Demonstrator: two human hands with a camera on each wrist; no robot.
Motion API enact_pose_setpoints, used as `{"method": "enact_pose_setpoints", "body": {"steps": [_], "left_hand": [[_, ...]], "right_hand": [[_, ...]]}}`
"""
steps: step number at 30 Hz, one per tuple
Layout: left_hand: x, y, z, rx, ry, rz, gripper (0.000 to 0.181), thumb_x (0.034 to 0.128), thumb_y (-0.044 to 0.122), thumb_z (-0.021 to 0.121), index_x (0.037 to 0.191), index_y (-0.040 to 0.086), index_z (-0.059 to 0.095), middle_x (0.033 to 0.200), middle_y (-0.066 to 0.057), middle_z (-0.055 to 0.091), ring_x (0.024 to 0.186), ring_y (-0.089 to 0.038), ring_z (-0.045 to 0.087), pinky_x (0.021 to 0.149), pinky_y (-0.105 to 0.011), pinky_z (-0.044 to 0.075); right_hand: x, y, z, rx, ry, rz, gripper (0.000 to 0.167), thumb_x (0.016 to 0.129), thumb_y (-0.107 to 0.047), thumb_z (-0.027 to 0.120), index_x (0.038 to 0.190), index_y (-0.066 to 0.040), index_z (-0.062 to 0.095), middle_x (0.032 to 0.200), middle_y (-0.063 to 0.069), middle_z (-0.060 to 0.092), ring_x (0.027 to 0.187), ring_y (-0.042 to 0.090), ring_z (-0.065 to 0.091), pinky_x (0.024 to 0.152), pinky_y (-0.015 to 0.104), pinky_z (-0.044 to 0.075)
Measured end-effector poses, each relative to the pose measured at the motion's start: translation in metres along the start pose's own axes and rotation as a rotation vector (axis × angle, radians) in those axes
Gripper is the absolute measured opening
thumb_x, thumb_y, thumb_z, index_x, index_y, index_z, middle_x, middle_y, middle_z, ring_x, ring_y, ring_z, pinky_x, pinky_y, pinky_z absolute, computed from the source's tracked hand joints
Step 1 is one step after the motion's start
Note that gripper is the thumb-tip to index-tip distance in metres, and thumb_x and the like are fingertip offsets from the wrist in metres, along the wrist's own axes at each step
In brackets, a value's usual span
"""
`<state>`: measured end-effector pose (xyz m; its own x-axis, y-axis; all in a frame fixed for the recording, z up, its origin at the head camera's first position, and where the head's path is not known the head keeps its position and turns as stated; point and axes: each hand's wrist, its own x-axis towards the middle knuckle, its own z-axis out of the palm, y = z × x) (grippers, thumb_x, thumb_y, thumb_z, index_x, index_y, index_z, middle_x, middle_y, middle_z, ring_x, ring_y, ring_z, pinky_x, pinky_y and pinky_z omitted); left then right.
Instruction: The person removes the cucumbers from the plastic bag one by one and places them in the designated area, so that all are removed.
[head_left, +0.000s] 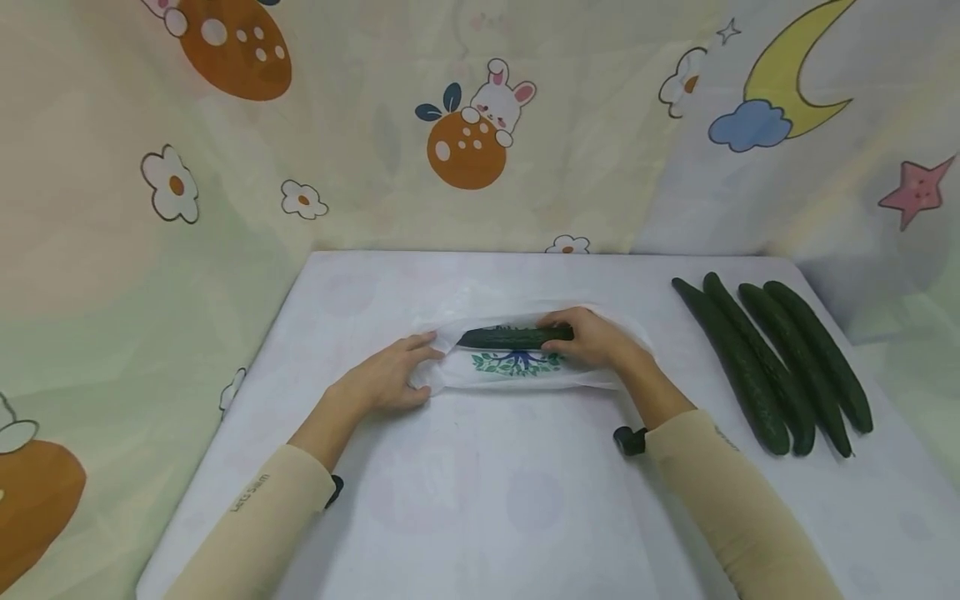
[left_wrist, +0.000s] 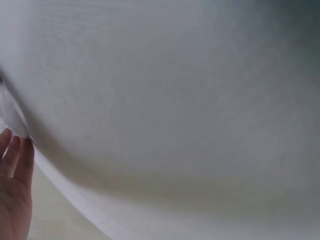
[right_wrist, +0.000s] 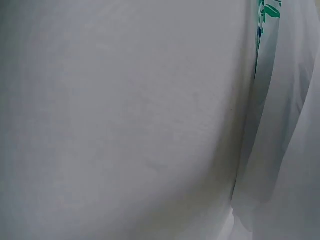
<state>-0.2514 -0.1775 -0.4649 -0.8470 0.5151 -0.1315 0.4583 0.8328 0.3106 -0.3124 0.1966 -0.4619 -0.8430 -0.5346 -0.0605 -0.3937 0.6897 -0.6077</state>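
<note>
A white plastic bag point(head_left: 465, 379) with a green and blue tree print lies crosswise on the table. One dark green cucumber point(head_left: 506, 337) lies lengthwise at the bag, its left tip against a fold of the plastic. My right hand point(head_left: 588, 337) grips this cucumber near its right end. At the bag's left end, my left hand point(head_left: 390, 373) holds the plastic edge, thumb nearer me and fingers farther off. The left wrist view shows fingers point(left_wrist: 22, 162) of that hand at the plastic edge. The right wrist view has the bag point(right_wrist: 285, 125) at its side, with that hand out of sight.
Several long cucumbers point(head_left: 757, 358) lie side by side at the table's right. The white-covered table point(head_left: 465, 500) ends at the back against a printed cloth point(head_left: 360, 125) with rabbits, flowers and a moon.
</note>
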Motion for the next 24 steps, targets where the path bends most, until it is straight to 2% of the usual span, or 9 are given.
{"method": "enact_pose_setpoints", "body": {"steps": [3, 13, 24], "left_hand": [[0.0, 0.0, -0.001, 0.003, 0.001, -0.006, 0.059, 0.0894, 0.032, 0.069, 0.146, 0.023, 0.057, 0.168, -0.003, 0.03, 0.153, -0.03, 0.033, 0.12, -0.049, 0.035], [-0.001, -0.002, 0.0, -0.023, -0.002, -0.004, 0.058, 0.091, 0.033, 0.069, 0.147, 0.022, 0.056, 0.167, -0.005, 0.031, 0.153, -0.031, 0.032, 0.121, -0.05, 0.034], [0.0, -0.005, -0.001, -0.03, 0.009, 0.033, 0.053, 0.0909, 0.031, 0.07, 0.141, 0.017, 0.06, 0.165, -0.007, 0.036, 0.151, -0.031, 0.034, 0.121, -0.049, 0.034]], "right_hand": [[-0.001, 0.0, 0.0, 0.011, -0.001, -0.025, 0.039, 0.095, -0.02, 0.075, 0.132, -0.01, 0.069, 0.136, 0.01, 0.066, 0.134, 0.033, 0.055, 0.115, 0.054, 0.04], [-0.009, 0.001, 0.001, 0.041, 0.004, -0.039, 0.037, 0.094, -0.02, 0.077, 0.13, -0.015, 0.071, 0.136, 0.006, 0.067, 0.136, 0.032, 0.054, 0.115, 0.054, 0.04], [-0.025, -0.001, -0.004, 0.098, 0.015, -0.06, 0.035, 0.093, -0.022, 0.078, 0.127, -0.019, 0.071, 0.135, 0.001, 0.067, 0.134, 0.027, 0.055, 0.113, 0.054, 0.042]]}}
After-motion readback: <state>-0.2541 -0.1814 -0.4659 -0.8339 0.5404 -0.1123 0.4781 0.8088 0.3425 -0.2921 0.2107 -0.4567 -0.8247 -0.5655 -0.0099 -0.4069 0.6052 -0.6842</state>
